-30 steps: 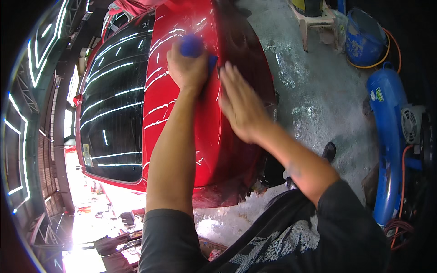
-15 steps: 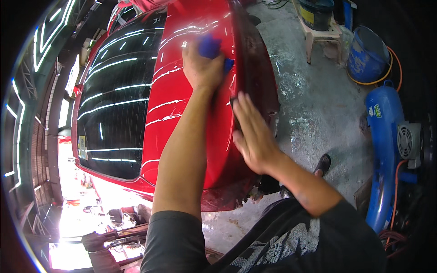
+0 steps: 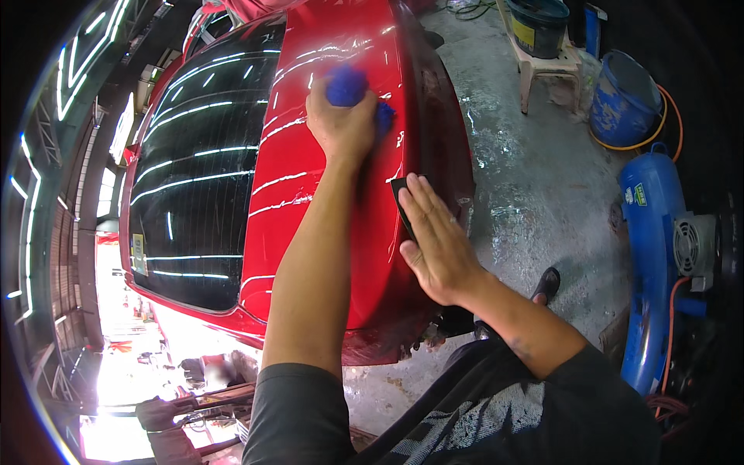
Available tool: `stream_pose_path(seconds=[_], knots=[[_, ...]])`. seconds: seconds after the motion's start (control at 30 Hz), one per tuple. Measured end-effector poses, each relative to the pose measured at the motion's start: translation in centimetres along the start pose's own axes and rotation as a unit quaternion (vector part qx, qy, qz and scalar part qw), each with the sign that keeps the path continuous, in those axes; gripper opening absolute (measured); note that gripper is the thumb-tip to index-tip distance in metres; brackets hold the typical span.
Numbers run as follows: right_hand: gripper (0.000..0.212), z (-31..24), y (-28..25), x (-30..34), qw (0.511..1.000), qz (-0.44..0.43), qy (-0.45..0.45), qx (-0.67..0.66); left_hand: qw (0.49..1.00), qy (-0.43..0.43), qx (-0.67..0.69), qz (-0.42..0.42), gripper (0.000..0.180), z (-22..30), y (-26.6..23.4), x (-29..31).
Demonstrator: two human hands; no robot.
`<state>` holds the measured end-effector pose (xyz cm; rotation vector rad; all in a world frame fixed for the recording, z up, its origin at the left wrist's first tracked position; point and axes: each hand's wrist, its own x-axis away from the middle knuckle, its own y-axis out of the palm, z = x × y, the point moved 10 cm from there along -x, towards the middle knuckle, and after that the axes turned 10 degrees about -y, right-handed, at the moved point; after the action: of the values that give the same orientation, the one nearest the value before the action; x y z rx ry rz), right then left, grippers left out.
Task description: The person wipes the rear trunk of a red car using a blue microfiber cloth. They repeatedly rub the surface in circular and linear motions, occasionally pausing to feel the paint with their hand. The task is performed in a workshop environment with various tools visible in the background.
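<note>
My left hand is closed around a bunched, blurred blue cloth on the glossy red trunk lid of a car. A second end of the cloth shows at the thumb side. My right hand presses flat, fingers together, against the lid's rear edge. Under its fingers is a thin black sheet that looks like sandpaper; most of it is hidden by the hand. Beyond that edge, the car's rear face is a duller, darker red.
The dark rear window lies left of the lid. On the right, a black bucket stands on a pale stool. A scuffed blue bucket, an orange hose and a blue compressor tank are on the wet concrete floor.
My left hand and the cloth have shifted a little to the left and nearer. My right hand has slid slightly nearer along the edge, and more of the black sheet shows.
</note>
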<state>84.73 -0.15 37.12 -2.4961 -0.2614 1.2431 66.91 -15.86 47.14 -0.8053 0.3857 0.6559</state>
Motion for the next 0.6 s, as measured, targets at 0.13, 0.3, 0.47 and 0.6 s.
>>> stream_pose_path(seconds=[0.13,0.3,0.47,0.6], knots=[[0.059,10.0,-1.9,-9.4,0.991,0.106,-0.006,0.079,0.999,-0.025,0.016,0.012,0.051,0.6,-0.7,0.0],[0.056,14.3,-3.0,-13.3,0.987,0.119,-0.027,0.106,0.998,-0.046,0.044,-0.025,0.049,1.9,0.4,0.4],[0.072,-3.4,0.4,1.4,0.999,-0.030,0.018,-0.024,0.996,-0.050,0.074,-0.010,0.052,0.0,-0.8,0.1],[0.071,2.0,0.1,-2.9,0.998,-0.018,0.014,0.055,0.996,-0.053,0.063,-0.016,0.052,-0.5,-1.0,0.1]])
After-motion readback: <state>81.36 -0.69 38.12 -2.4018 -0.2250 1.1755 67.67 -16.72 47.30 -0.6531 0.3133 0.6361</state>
